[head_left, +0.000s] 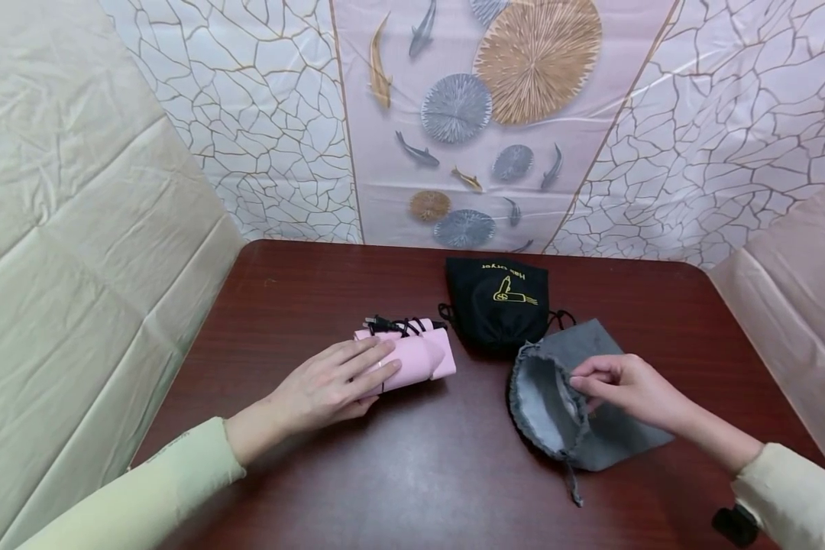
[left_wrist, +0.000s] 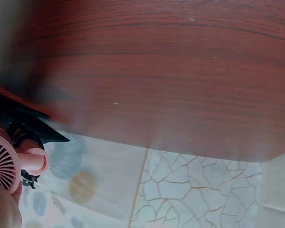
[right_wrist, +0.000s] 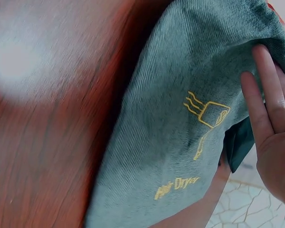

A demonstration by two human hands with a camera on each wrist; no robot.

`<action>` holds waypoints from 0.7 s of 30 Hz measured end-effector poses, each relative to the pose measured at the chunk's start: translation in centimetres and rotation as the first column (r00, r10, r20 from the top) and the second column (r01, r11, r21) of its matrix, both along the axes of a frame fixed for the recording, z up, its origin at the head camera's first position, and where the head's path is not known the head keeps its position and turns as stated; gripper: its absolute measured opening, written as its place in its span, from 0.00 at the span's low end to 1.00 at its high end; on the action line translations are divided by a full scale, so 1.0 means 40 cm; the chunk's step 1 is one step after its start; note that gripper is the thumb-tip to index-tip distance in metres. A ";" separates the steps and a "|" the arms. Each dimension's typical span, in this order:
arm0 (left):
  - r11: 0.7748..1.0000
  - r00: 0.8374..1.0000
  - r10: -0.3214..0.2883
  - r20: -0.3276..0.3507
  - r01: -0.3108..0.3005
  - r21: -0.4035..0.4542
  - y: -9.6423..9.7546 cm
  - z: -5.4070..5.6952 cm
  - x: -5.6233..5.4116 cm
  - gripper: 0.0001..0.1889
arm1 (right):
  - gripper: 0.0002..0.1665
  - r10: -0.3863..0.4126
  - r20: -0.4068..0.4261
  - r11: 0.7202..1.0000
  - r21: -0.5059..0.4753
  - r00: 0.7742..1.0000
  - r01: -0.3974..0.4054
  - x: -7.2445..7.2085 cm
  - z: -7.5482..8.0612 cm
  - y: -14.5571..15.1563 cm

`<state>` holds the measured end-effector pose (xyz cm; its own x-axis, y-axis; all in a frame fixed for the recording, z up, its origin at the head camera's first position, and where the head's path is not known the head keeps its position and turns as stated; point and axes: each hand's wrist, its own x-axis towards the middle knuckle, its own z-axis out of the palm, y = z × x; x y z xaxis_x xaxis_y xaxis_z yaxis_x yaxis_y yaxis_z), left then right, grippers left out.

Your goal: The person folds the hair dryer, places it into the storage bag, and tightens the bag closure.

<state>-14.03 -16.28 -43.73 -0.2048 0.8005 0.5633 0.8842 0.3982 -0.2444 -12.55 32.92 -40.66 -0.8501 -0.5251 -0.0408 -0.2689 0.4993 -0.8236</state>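
Patterned fabric (head_left: 275, 130) is hung behind the work surface, its central panel printed with fish and round leaf-like shapes. Plain pale sheeting (head_left: 110, 252) is hung at the left side. The work surface is formed by a dark red-brown wood-grain table (head_left: 412, 489).

A pink hair dryer (head_left: 419, 360) is positioned on the table left of centre, lying on its side. Its black cord (head_left: 404, 328) is bundled at the far side of the body, with the plug pointed left. The dryer is gripped by the left hand (head_left: 333, 378): the fingers are laid over the barrel and the thumb is set at the near side. A slotted round grille is shown in the left wrist view.

A gray drawstring bag (head_left: 615, 447) is located to the right, apart from the dryer. Its mouth is spread and faced left, and the pale lining is exposed. The rim is pinched between thumb and forefinger of the right hand (head_left: 635, 391); the other fingers are seen extended against the cloth in the right wrist view. "Hair Dryer" is marked on the bag in yellow.

A black drawstring bag (head_left: 477, 305), also marked in yellow, is placed just beyond the gray one.
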 end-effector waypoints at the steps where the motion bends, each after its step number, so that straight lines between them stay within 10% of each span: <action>1: 1.000 1.000 -0.011 -0.005 0.011 0.002 0.003 0.003 0.004 0.22 | 0.08 0.008 0.003 1.000 -0.006 1.000 -0.008 0.001 0.001 -0.007; 21: 0.983 0.982 -0.168 -0.085 0.174 0.064 0.094 0.044 0.064 0.23 | 0.06 0.074 0.022 0.996 -0.058 0.997 -0.073 -0.006 0.003 -0.147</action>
<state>-11.45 -12.52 -41.98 -0.0206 0.7773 0.6287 0.9198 0.2613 -0.2928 -12.79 27.06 -40.53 -0.8081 -0.5884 -0.0291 -0.2827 0.4307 -0.8571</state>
